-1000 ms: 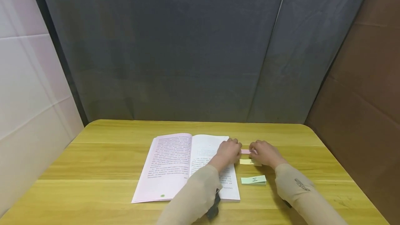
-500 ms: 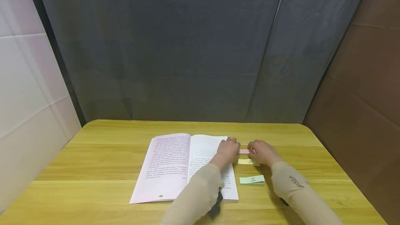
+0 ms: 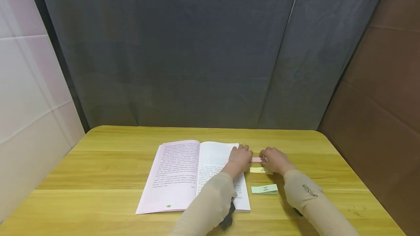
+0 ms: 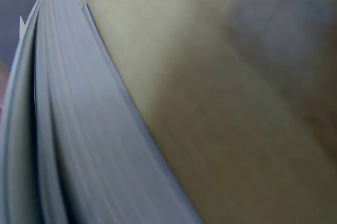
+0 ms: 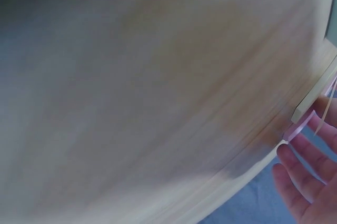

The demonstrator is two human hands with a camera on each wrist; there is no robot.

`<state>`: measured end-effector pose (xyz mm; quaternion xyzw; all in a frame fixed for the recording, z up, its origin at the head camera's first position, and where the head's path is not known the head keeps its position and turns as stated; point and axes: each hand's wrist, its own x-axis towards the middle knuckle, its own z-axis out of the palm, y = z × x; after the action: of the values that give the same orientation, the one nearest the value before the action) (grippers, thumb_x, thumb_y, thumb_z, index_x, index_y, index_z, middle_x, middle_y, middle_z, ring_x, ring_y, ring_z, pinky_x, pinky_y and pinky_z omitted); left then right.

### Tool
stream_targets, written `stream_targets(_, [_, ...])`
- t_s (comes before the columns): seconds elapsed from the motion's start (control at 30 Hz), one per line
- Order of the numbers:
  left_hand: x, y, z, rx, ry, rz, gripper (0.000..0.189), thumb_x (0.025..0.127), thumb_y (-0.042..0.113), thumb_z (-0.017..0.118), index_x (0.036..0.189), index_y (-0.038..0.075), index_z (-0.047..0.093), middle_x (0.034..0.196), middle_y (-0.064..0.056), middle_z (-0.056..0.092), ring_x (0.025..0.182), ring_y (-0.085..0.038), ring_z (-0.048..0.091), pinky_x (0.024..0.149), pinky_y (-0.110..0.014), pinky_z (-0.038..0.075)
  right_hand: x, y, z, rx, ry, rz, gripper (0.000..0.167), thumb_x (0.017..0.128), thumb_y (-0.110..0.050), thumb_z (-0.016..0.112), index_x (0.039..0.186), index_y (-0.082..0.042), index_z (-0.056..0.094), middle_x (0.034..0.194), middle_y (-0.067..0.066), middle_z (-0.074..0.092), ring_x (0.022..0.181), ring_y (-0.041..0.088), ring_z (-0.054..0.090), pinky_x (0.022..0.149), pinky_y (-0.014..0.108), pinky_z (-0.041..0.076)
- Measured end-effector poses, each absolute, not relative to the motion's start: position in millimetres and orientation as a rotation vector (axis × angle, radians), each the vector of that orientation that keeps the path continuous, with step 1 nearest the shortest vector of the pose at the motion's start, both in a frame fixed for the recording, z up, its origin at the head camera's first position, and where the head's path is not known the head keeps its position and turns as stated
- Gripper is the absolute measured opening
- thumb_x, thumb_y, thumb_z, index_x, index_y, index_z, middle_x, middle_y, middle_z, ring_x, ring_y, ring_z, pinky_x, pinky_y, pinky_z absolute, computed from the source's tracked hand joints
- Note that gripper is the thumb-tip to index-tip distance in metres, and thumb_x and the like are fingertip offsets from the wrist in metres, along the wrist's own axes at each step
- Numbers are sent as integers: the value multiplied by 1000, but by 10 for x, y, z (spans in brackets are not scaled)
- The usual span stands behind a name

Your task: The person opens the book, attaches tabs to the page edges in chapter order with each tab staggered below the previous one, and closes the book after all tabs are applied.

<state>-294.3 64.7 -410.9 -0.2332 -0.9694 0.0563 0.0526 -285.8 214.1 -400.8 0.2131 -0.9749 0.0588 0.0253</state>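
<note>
An open book (image 3: 177, 177) lies on the wooden table. My left hand (image 3: 241, 157) is at the upper outer edge of its right page, fingers bent over the edge and gripping it; the fingertips are largely hidden. In the left wrist view the book's page edges (image 4: 95, 113) show dark gaps between some leaves. Just right of the book, my right hand (image 3: 275, 159) pinches the right end of a pink folded paper strip (image 3: 256, 159). The right wrist view shows that hand's other fingers (image 5: 300, 176) loosely bent beside the strip.
Nearer me than the pink strip lies a yellow folded paper strip (image 3: 259, 170) with dark marks. A green folded strip (image 3: 264, 189) with printed strokes sits closer still. The table (image 3: 108, 163) has a dark grey curtain (image 3: 183, 54) behind it.
Both hands keep nearly the same places at the book's edge and the pink strip. The whole head view has shifted slightly, and the left forearm has moved a little to the right.
</note>
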Motion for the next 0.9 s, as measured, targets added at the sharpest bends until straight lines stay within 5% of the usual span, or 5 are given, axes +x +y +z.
stream_targets(0.53, [-2954, 630, -4178, -758, -2822, 24, 10, 79, 22, 61, 88, 17, 59, 76, 4, 59, 70, -14, 53, 66, -30, 37, -2845, 2149, -4012, 642, -2986, 222, 17, 76, -17, 68, 89, -7, 63, 77, 2, 53, 68, 17, 50, 60, 36, 44])
stream_targets(0.9, [-2955, 559, -4154, -724, -2835, -297, 14, 80, 23, 60, 70, 18, 52, 58, 9, 48, 54, -10, 45, 57, -27, 33, -2845, 2161, -4016, 687, -2901, 243, 10, 76, -18, 69, 78, -11, 61, 72, -2, 49, 65, 16, 49, 57, 33, 44])
